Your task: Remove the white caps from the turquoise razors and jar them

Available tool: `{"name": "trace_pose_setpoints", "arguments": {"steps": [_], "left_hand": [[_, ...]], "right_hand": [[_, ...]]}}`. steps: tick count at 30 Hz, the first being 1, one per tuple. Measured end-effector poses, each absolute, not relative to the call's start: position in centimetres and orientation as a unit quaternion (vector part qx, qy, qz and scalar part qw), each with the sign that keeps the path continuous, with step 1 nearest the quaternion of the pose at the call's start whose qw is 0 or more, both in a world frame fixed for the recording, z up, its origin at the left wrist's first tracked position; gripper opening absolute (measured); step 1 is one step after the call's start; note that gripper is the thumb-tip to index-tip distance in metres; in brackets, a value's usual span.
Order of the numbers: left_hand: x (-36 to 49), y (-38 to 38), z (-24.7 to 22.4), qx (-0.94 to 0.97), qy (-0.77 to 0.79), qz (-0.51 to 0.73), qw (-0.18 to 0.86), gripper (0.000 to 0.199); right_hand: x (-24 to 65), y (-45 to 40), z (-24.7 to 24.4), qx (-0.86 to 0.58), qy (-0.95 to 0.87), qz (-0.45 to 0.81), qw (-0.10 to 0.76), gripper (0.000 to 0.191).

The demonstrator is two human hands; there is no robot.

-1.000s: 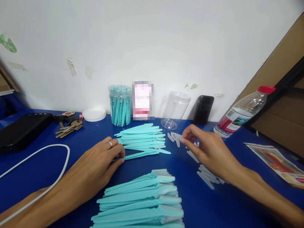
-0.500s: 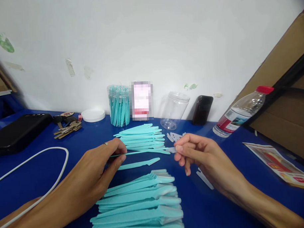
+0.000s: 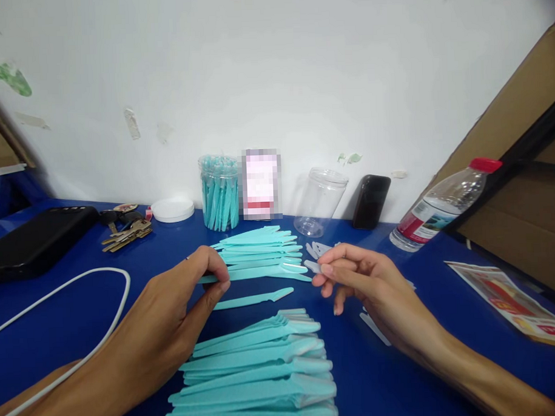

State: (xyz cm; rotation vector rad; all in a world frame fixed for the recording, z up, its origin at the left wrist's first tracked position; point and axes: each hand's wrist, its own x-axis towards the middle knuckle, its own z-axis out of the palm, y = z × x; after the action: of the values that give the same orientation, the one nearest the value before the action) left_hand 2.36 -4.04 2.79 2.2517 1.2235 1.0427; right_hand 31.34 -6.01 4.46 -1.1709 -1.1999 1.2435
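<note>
My left hand (image 3: 190,314) pinches the handle of a turquoise eyebrow razor (image 3: 257,272) between thumb and fingertips. Its blade end points right, with a bright metal edge showing. Just right of that tip, my right hand (image 3: 359,275) pinches a small translucent blade cover (image 3: 312,267), slightly apart from the razor. Behind the held razor lies a row of similar razors (image 3: 260,239). A single loose razor (image 3: 256,300) lies in front of it. Nearer to me is a larger stack of razors (image 3: 256,378), many with clear covers at their right ends.
Loose translucent covers (image 3: 375,326) lie around my right hand. At the wall stand a jar full of razors (image 3: 220,195), a clear jar (image 3: 320,203), a phone (image 3: 372,201) and a water bottle (image 3: 445,205). Left are keys (image 3: 128,231), a white lid (image 3: 172,210), a black power bank (image 3: 42,240) and a white cable (image 3: 120,286).
The held razor has turned from edge-on to showing its flat side. The cover in my right hand has tilted and shifted slightly up and left. The camera view has shifted slightly.
</note>
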Motion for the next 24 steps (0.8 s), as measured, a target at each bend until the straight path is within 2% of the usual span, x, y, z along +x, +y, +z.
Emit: {"name": "trace_pose_setpoints", "arguments": {"steps": [9, 24], "left_hand": [[1.4, -3.5, 2.4, 0.837, 0.401, 0.332, 0.169, 0.012], [1.7, -4.0, 2.7, 0.797, 0.444, 0.366, 0.185, 0.016]], "right_hand": [[31.2, -6.1, 4.4, -0.473, -0.521, 0.521, 0.483, 0.025], [31.2, -6.4, 4.6, -0.464, -0.524, 0.528, 0.480, 0.020]]}}
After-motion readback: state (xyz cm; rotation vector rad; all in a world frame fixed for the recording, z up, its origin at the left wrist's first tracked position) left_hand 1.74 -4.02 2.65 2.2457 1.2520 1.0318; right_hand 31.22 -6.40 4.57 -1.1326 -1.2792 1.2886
